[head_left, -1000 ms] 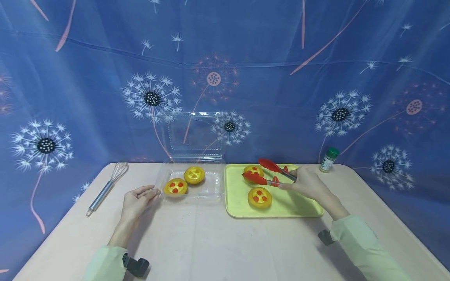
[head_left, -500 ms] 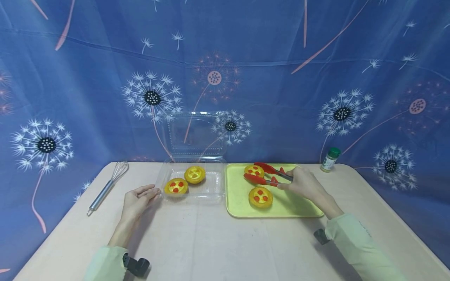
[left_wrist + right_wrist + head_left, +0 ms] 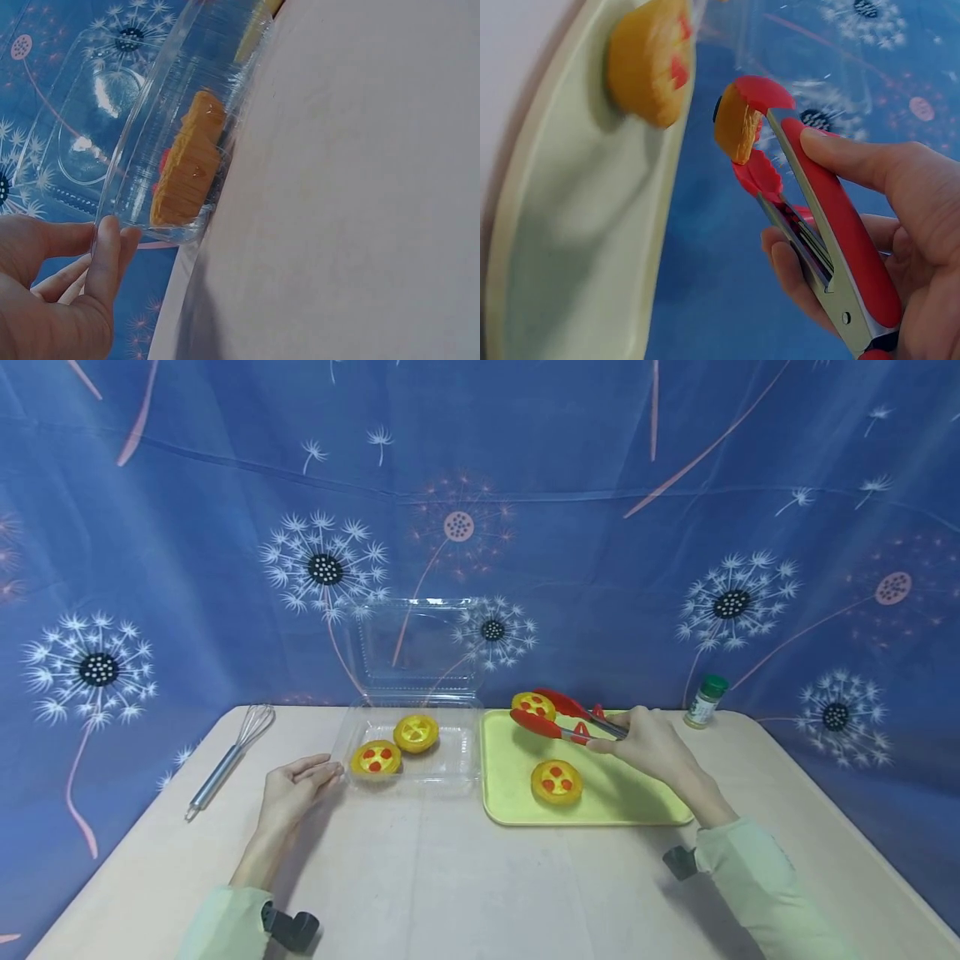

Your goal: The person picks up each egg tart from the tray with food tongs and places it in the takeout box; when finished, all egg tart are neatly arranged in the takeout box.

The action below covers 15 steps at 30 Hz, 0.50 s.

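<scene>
My right hand [image 3: 660, 747] grips red-tipped tongs [image 3: 840, 225], whose two tips clamp an egg tart [image 3: 528, 704] with red dots on top. That tart hangs above the back left of the yellow tray [image 3: 637, 802]. Another red-dotted tart [image 3: 557, 782] lies on the tray below it. At the left, my left hand [image 3: 296, 789] pinches the rim of a clear plastic clamshell box [image 3: 131, 202] between thumb and fingers. Inside the box sit a red-dotted tart [image 3: 377, 760] and a tart with yellow pieces [image 3: 415, 734]. The box's lid [image 3: 420, 647] stands raised at the back.
A metal whisk [image 3: 225, 768] lies at the table's left side. A small green-capped shaker bottle [image 3: 705, 702] stands behind the tray at the right. The blue dandelion-print curtain [image 3: 585, 568] rises right behind the table [image 3: 450, 885].
The tongs have closed around the far tart on the tray and lifted it up, slightly to the left. The left hand has stayed at the box's rim.
</scene>
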Tool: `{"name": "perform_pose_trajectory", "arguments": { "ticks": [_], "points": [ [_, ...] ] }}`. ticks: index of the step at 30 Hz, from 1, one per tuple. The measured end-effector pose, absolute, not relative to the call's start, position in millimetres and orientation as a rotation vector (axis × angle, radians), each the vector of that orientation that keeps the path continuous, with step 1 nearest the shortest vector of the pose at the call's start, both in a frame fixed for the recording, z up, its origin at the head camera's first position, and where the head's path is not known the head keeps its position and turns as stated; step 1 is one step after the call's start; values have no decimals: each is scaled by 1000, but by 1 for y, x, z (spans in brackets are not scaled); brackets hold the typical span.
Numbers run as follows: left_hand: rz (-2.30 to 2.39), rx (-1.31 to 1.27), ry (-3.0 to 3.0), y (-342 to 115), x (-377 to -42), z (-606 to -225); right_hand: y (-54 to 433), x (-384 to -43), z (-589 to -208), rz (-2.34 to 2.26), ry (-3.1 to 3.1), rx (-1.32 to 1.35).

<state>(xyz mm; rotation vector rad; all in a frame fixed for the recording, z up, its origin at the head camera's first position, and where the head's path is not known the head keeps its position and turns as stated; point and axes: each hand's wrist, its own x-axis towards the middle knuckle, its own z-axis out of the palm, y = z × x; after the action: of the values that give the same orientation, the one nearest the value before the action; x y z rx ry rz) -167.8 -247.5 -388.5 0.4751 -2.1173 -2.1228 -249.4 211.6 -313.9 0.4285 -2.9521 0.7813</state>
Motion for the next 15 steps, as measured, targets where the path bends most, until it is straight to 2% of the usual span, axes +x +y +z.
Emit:
{"name": "perform_pose_trajectory", "arguments": {
  "ticks": [15],
  "points": [
    [-2132,467,-2093,-247,-167,-387,155,-229,-290,856,-2941,595]
  ]
}}
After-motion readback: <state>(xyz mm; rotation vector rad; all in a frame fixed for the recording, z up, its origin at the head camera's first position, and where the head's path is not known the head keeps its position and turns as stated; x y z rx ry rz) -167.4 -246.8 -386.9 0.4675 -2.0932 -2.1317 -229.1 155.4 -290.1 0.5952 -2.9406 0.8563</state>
